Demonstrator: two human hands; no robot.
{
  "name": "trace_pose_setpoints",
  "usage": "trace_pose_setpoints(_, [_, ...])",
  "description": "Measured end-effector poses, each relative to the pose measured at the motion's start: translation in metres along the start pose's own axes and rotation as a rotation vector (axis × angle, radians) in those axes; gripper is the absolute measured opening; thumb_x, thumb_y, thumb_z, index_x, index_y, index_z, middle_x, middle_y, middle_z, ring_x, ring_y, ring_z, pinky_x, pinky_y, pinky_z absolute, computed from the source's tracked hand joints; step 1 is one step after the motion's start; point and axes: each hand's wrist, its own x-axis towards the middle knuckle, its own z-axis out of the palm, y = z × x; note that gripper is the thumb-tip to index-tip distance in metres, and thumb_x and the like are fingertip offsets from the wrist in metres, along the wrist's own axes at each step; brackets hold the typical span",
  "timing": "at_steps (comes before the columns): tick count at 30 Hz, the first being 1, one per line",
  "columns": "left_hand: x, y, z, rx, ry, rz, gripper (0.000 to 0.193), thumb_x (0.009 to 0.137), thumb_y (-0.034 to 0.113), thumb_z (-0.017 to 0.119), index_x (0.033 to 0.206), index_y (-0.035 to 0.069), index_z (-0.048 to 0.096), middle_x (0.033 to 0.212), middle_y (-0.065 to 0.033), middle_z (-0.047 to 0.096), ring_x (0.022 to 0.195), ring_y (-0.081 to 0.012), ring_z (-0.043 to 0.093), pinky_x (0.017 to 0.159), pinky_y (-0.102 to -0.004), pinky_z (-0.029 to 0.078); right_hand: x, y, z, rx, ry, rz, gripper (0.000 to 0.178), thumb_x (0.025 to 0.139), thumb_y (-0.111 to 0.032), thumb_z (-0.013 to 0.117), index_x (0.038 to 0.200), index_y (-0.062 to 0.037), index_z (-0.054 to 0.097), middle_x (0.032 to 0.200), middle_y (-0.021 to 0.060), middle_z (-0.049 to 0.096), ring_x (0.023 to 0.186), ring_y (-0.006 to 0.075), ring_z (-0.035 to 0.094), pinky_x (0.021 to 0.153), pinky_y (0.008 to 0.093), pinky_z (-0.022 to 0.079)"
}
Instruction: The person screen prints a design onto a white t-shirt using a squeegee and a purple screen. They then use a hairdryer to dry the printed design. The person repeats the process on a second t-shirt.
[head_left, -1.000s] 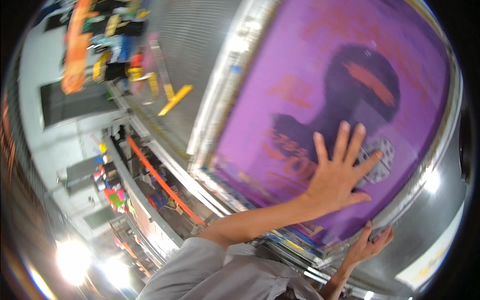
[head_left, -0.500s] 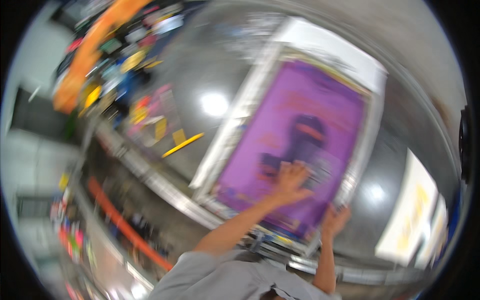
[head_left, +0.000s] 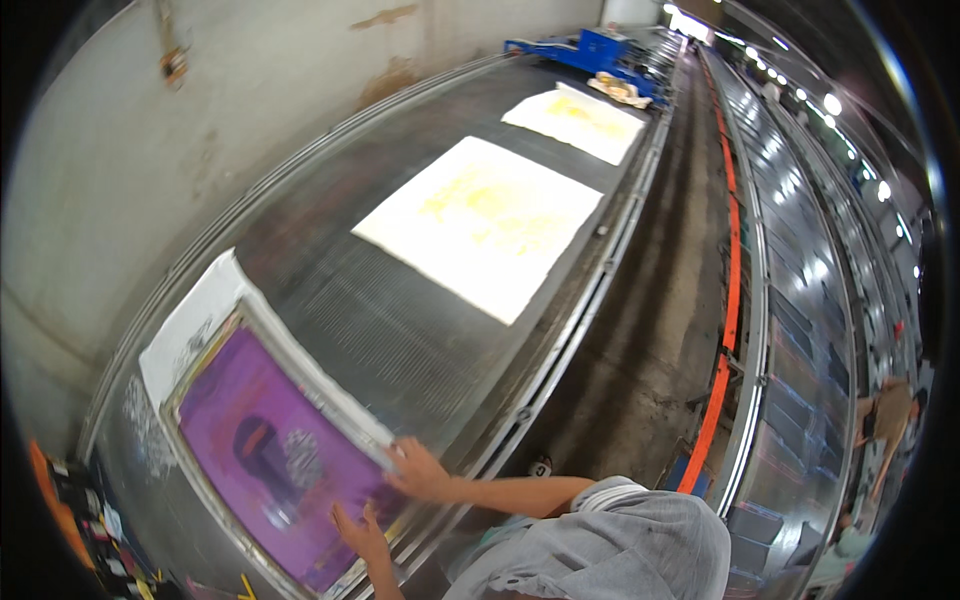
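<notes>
A purple printing screen point(head_left: 270, 450) in a metal frame point(head_left: 310, 375) lies flat on the long dark table point(head_left: 400, 320), at the lower left. My right hand point(head_left: 420, 470) reaches across from my grey sleeve and grips the frame's near corner. Lower down, my left hand point(head_left: 360, 530) rests with fingers spread on the purple mesh close to the near rail. A white cloth point(head_left: 195, 320) shows under the screen's far end.
Two pale cloth panels with yellow print point(head_left: 480, 220) point(head_left: 575, 115) lie farther along the table, then a blue machine point(head_left: 600, 45). An orange rail point(head_left: 725, 300) runs along the aisle. A wall borders the left. Another person point(head_left: 885, 420) stands far right. Ink pots point(head_left: 70, 520) sit lower left.
The view has swung from close above the purple screen to looking along the table. Both hands stay on the screen; the right one now holds the frame corner.
</notes>
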Motion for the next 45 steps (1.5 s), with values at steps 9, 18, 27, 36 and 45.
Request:
trace_pose_setpoints(9, [-0.045, 0.281, 0.168, -0.246, -0.183, 0.301, 0.068, 0.090, 0.018, 0.070, 0.146, -0.006, 0.041, 0.149, -0.0271, 0.045, 0.139, -0.0410, 0.041, 0.116, -0.0464, 0.030, -0.118, 0.160, -0.249, -0.040, 0.187, 0.292, 0.036, 0.087, -0.023, 0.071, 0.116, -0.0032, 0.064, 0.116, 0.0193, 0.061, 0.114, 0.0366, 0.056, 0.096, 0.0437, 0.049])
trace_pose_setpoints(18, [-0.033, 0.490, 0.328, -0.314, -0.952, 0.547, 0.060, 0.087, 0.020, 0.076, 0.138, -0.001, 0.053, 0.119, -0.0185, 0.070, 0.112, -0.0290, 0.068, 0.096, -0.0354, 0.050, -0.082, 0.402, -0.433, -0.206, 0.530, 0.599, 0.030, 0.089, -0.023, 0.067, 0.108, -0.0009, 0.066, 0.109, 0.0191, 0.063, 0.107, 0.0382, 0.058, 0.093, 0.0453, 0.048])
trace_pose_setpoints(27, [0.026, 0.710, 0.566, -0.435, -1.162, 0.943, 0.049, 0.090, 0.029, 0.073, 0.129, 0.001, 0.063, 0.119, -0.0170, 0.070, 0.107, -0.0331, 0.068, 0.092, -0.0391, 0.053, -0.367, 0.603, -0.514, 0.092, 0.011, 1.626, 0.029, 0.090, -0.031, 0.059, 0.086, -0.0045, 0.070, 0.090, 0.0186, 0.069, 0.082, 0.0343, 0.065, 0.074, 0.0469, 0.052])
trace_pose_setpoints(36, [0.048, 0.977, 0.730, -0.603, -1.531, 0.781, 0.043, 0.095, 0.020, 0.069, 0.131, -0.003, 0.060, 0.122, -0.0149, 0.070, 0.114, -0.0220, 0.067, 0.095, -0.0336, 0.052, -0.355, 0.629, -0.626, 0.479, 0.619, 1.727, 0.020, 0.088, -0.026, 0.061, 0.080, -0.0073, 0.065, 0.072, 0.0088, 0.066, 0.055, 0.0246, 0.061, 0.049, 0.0414, 0.050])
trace_pose_setpoints(45, [0.026, 1.162, 0.912, -0.882, -1.568, 0.283, 0.038, 0.096, 0.018, 0.069, 0.126, -0.005, 0.064, 0.118, -0.0111, 0.070, 0.111, -0.0152, 0.065, 0.099, -0.0287, 0.049, -0.252, 0.844, -0.815, 0.321, 0.337, 1.446, 0.014, 0.090, -0.020, 0.058, 0.091, -0.0066, 0.064, 0.075, 0.0078, 0.064, 0.056, 0.0208, 0.060, 0.046, 0.0360, 0.049])
